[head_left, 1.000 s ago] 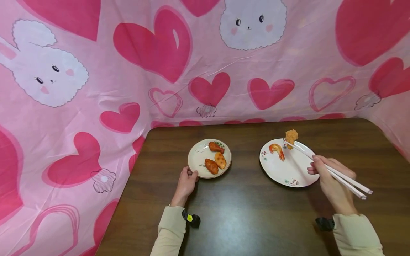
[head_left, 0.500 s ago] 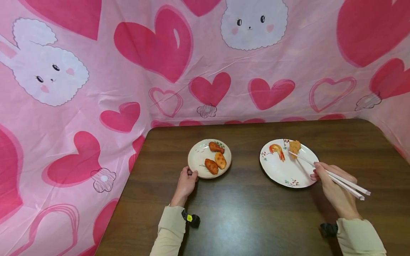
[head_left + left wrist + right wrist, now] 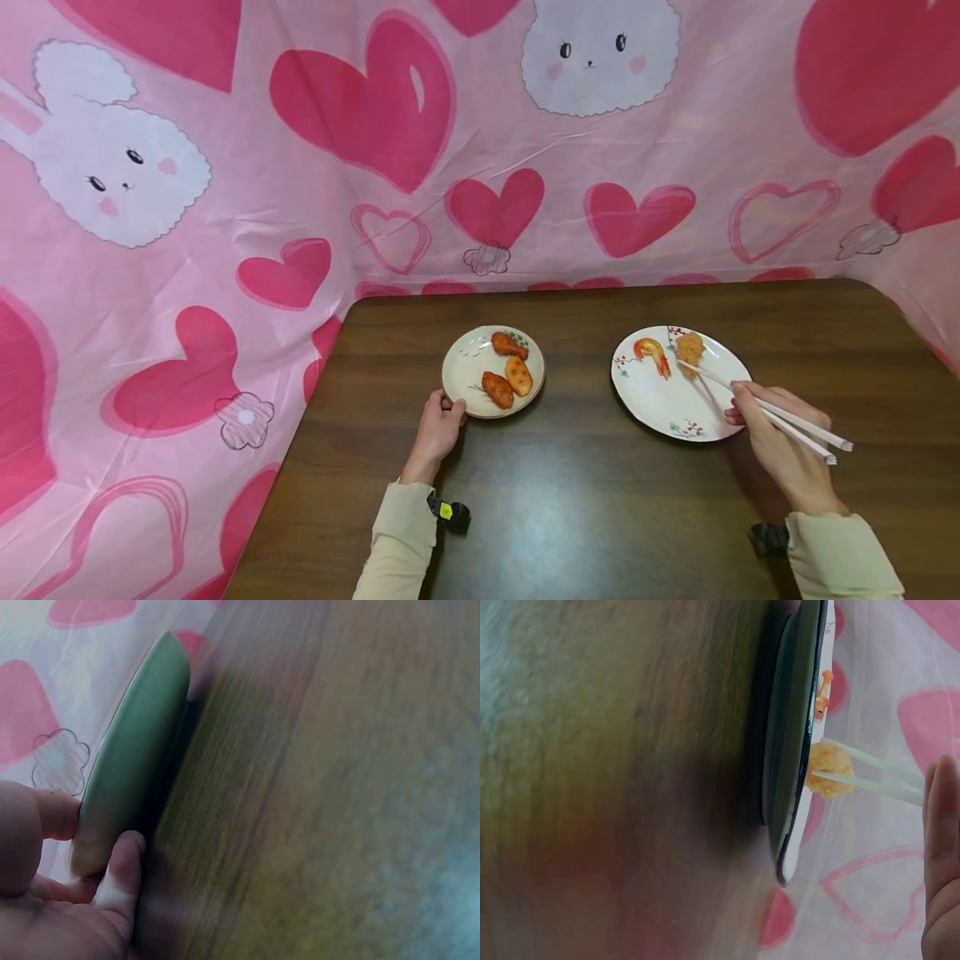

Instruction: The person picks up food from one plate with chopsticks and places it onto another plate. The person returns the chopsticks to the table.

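My left hand [image 3: 435,431] grips the near-left rim of a small round plate [image 3: 463,371], thumb on the rim and fingers beneath it in the left wrist view. On that plate lie a drumstick [image 3: 510,345], a chicken wing [image 3: 497,389] and a flat browned piece [image 3: 518,376]. My right hand [image 3: 783,442] holds a pair of white chopsticks [image 3: 801,423]. Their tips straddle a golden fried piece [image 3: 829,766] at the far side of the larger white plate [image 3: 667,406]. A shrimp [image 3: 652,357] rests left of the fried piece.
Both plates stand on a dark wooden table [image 3: 570,500], with a stretch of tabletop between them. A pink cloth [image 3: 420,242] printed with hearts and rabbits hangs along the table's back and sides.
The fried piece has come from over the larger plate's far rim to inside it, with the chopsticks at it. My left hand and the small plate have stayed put.
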{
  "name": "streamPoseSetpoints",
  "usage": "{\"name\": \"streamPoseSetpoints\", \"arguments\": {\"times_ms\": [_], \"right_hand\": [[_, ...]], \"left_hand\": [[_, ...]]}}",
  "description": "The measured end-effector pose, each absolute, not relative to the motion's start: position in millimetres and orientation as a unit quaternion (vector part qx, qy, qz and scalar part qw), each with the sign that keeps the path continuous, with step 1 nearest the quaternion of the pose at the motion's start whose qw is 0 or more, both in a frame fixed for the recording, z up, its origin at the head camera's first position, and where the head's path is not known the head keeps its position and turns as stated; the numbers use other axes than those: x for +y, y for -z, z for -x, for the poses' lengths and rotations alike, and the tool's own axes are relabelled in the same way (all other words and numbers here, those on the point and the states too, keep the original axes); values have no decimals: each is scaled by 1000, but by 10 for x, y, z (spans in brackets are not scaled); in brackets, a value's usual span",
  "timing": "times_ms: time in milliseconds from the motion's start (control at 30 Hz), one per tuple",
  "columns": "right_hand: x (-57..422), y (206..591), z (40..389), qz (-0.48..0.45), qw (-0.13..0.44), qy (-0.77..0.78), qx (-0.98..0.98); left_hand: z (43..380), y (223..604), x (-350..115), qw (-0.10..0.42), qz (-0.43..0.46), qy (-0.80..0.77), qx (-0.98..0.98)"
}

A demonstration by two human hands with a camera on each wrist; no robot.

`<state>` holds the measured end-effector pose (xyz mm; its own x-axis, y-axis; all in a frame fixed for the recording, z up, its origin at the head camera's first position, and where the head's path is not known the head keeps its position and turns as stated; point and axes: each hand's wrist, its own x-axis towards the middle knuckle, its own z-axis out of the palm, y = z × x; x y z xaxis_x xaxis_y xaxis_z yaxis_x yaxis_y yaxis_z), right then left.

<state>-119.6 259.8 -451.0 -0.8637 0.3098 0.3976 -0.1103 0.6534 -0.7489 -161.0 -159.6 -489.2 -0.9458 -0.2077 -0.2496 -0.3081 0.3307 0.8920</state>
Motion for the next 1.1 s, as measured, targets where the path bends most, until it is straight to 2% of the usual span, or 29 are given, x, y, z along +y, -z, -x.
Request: {"name": "streamPoseSetpoints", "arguments": {"times_ms": [167, 433, 767, 1100], "right_hand": [[2510, 4486, 1209, -18, 315, -367, -875], [2439, 4454, 1241, -96, 368, -339, -861], [2361, 4396, 1206, -19, 345, -347, -872], [2332, 4396, 1219, -23, 349, -347, -870]], "left_hand": [[1606, 4888, -1596, 51, 159, -559, 812], [1602, 4896, -1586, 30, 145, -558, 817], [1599, 4882, -1586, 34, 145, -560, 815], [1604, 4898, -1607, 37, 148, -560, 814]]}}
